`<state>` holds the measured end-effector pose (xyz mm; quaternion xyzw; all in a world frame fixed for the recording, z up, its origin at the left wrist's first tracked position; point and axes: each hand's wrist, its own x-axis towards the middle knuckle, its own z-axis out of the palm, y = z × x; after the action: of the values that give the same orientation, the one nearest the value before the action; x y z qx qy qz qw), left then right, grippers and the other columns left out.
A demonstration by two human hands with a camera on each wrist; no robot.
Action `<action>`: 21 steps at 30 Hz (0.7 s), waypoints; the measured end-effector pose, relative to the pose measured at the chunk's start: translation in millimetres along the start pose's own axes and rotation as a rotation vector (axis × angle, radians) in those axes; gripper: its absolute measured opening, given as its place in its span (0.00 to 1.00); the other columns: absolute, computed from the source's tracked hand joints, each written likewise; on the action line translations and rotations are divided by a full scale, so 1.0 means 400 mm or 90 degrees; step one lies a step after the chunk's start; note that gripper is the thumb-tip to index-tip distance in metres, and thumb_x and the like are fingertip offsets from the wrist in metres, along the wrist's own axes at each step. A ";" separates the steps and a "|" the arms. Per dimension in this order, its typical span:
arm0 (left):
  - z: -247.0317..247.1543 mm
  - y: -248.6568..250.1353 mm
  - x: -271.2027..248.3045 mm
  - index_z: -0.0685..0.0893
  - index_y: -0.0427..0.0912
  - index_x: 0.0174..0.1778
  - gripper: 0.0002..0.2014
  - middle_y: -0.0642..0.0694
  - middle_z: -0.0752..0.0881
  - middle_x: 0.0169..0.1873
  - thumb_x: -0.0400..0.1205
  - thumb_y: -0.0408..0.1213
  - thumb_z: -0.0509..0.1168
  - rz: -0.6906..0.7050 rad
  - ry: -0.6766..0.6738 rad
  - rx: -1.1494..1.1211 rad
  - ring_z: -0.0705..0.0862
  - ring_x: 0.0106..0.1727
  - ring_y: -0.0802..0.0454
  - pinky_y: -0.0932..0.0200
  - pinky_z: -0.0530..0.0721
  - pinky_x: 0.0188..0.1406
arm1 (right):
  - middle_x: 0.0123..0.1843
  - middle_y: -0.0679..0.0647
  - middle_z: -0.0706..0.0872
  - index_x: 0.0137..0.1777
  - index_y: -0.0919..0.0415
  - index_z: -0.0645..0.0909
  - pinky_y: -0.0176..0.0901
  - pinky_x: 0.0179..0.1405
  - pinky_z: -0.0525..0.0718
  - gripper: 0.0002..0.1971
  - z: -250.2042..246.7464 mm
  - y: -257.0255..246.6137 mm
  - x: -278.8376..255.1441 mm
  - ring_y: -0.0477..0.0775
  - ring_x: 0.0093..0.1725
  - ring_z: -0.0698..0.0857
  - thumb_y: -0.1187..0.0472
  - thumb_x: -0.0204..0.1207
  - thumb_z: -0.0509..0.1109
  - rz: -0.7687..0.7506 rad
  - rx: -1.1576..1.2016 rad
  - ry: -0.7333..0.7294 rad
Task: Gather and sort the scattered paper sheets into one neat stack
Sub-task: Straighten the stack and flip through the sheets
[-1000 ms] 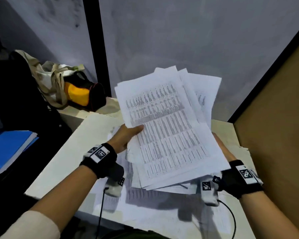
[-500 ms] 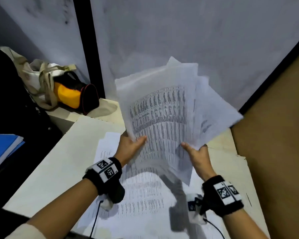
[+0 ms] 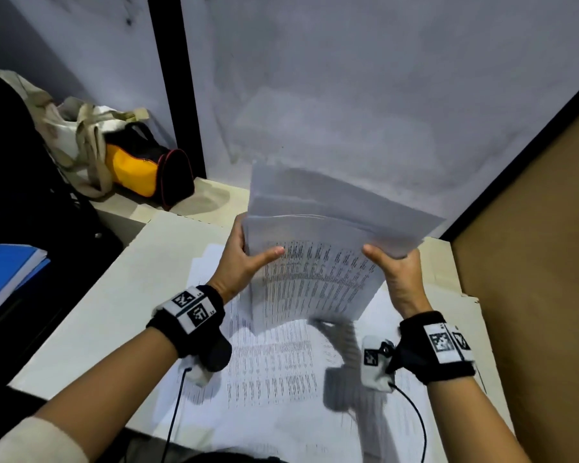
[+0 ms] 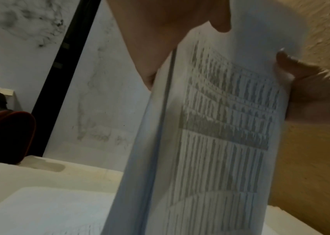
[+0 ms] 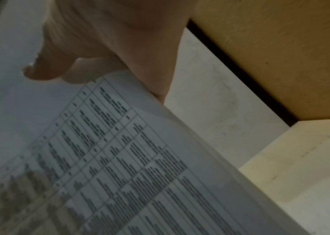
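Two hands (image 3: 244,259), one held paper bundle (image 3: 318,262), two bags (image 3: 141,165)

printed text (image 3: 311,279) motion-blurred, unreadable, fingers behind sheets

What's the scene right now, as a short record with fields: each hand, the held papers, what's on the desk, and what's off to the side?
left hand: left hand grips the left edge of the bundle, thumb on the printed face
right hand: right hand grips the right edge, thumb on front
bundle: raised above the desk, top edges uneven, not yet squared
desk: more printed sheets lie flat under the hands
side: yellow bag and cloth tote at back left; blue folder at far left
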<state>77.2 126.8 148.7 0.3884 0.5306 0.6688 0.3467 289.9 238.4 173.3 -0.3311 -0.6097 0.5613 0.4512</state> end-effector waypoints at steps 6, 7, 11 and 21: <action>0.017 -0.017 0.010 0.71 0.42 0.62 0.28 0.48 0.83 0.52 0.69 0.34 0.76 -0.034 0.047 0.086 0.84 0.53 0.53 0.59 0.86 0.53 | 0.54 0.61 0.88 0.57 0.64 0.81 0.54 0.61 0.84 0.26 0.002 0.073 -0.011 0.53 0.52 0.88 0.63 0.59 0.82 0.137 -0.043 -0.019; 0.018 -0.023 0.009 0.74 0.41 0.61 0.22 0.47 0.84 0.50 0.73 0.30 0.72 -0.055 0.051 0.108 0.85 0.52 0.51 0.50 0.86 0.57 | 0.55 0.61 0.88 0.54 0.63 0.82 0.57 0.64 0.82 0.18 0.008 0.082 -0.020 0.50 0.51 0.88 0.64 0.63 0.79 0.151 -0.071 -0.016; 0.033 0.000 -0.003 0.76 0.34 0.63 0.17 0.39 0.85 0.53 0.78 0.28 0.66 -0.041 0.105 0.076 0.86 0.50 0.52 0.57 0.87 0.54 | 0.50 0.58 0.88 0.49 0.65 0.82 0.52 0.61 0.84 0.09 0.028 0.063 -0.034 0.48 0.50 0.88 0.65 0.70 0.75 0.132 -0.093 0.042; 0.004 -0.113 -0.047 0.57 0.37 0.73 0.33 0.56 0.73 0.55 0.78 0.34 0.68 -0.151 -0.032 0.203 0.76 0.62 0.53 0.56 0.75 0.65 | 0.55 0.59 0.87 0.52 0.55 0.81 0.60 0.64 0.80 0.11 0.014 0.163 -0.089 0.61 0.58 0.85 0.61 0.70 0.75 0.230 -0.146 -0.047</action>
<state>89.8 119.8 102.0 0.3902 0.6629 0.5208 0.3703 291.2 213.6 103.1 -0.4635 -0.6166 0.5713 0.2802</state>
